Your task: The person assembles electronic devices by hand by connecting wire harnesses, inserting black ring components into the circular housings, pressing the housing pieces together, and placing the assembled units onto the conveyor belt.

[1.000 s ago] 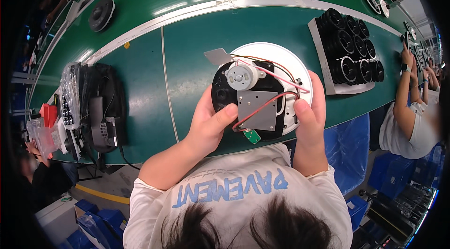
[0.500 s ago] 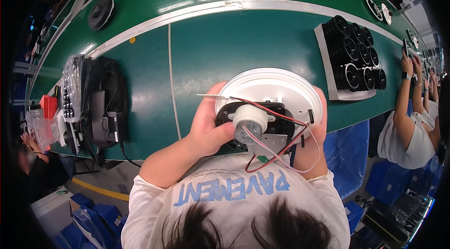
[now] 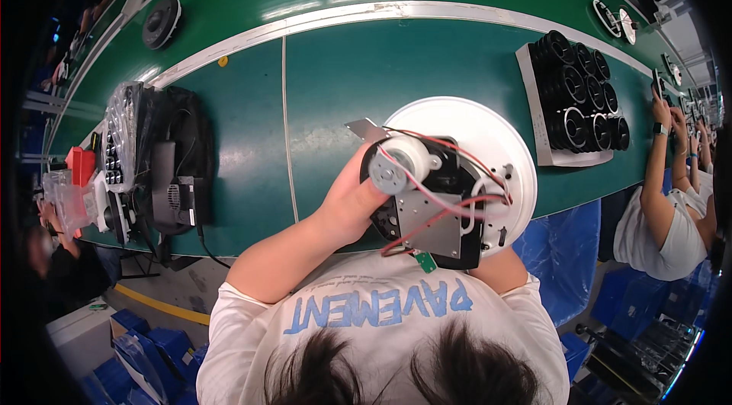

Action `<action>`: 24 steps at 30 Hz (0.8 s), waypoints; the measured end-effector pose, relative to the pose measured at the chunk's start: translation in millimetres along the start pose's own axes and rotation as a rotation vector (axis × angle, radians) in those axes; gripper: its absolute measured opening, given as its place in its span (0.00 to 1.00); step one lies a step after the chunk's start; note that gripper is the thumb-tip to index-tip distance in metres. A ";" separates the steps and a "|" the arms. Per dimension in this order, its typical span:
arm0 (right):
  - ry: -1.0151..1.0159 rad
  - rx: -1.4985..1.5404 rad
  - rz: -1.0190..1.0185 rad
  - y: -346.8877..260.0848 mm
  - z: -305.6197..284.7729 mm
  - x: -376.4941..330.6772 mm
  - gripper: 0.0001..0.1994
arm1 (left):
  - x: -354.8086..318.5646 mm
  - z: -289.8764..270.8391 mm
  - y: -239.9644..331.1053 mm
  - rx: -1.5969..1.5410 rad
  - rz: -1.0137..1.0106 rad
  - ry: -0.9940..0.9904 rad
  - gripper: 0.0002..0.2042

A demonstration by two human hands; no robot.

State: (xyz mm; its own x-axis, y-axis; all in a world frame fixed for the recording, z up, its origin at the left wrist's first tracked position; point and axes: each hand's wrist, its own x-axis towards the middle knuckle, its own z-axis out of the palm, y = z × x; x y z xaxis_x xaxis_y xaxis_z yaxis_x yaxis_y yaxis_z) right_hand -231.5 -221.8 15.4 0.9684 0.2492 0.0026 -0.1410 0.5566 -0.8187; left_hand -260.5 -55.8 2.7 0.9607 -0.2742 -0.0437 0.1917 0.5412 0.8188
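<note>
Above the near edge of the table is a black motor assembly with a round motor [image 3: 390, 170], bare metal plates [image 3: 431, 226], red and pale wires and a small green circuit board [image 3: 425, 261]. My left hand [image 3: 352, 203] is closed on its left side, thumb against the motor. Behind and to the right of it is a tilted white round cover [image 3: 512, 138], with wires reaching its inner face. My right forearm [image 3: 499, 271] runs up behind the cover, which hides my right hand and its fingers.
Black ring-shaped parts [image 3: 572, 85] stand in a white tray [image 3: 540, 112] at the right. On the left lie a black bag [image 3: 179, 161] and plastic-wrapped parts [image 3: 122, 138]. A black round unit [image 3: 162, 22] sits at the far left. Co-workers' arms [image 3: 657, 153] show at the right.
The motor assembly and cover have turned and tilted; more of the metal plates and the green board shows. My right hand, earlier at the cover's right rim, has gone behind it.
</note>
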 end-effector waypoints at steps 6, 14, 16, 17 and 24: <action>0.083 -0.222 -0.022 -19.7 -9.6 -6.7 0.21 | 0.1 3.3 -0.2 0.114 0.002 -0.054 0.32; 0.097 -0.481 -0.020 -36.0 -24.1 19.6 0.20 | -1.7 2.6 8.9 0.250 0.190 0.027 0.33; 0.023 -0.522 -0.130 -44.2 -19.8 26.5 0.17 | -1.5 6.7 22.7 0.190 0.273 0.096 0.32; -0.048 -0.533 -0.244 -58.0 -15.3 30.4 0.14 | 2.3 8.4 30.7 0.123 0.355 0.149 0.31; -0.780 -0.097 -0.257 -114.8 84.7 6.9 0.05 | 68.2 -16.0 96.8 0.384 0.628 0.345 0.17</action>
State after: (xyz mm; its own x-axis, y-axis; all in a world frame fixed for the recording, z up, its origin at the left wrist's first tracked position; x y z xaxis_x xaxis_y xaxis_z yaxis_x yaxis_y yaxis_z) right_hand -226.0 -216.8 158.0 0.5423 0.6220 0.5648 0.1185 0.6089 -0.7843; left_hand -173.2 -9.4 69.9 0.8861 0.2840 0.3662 -0.4254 0.1850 0.8859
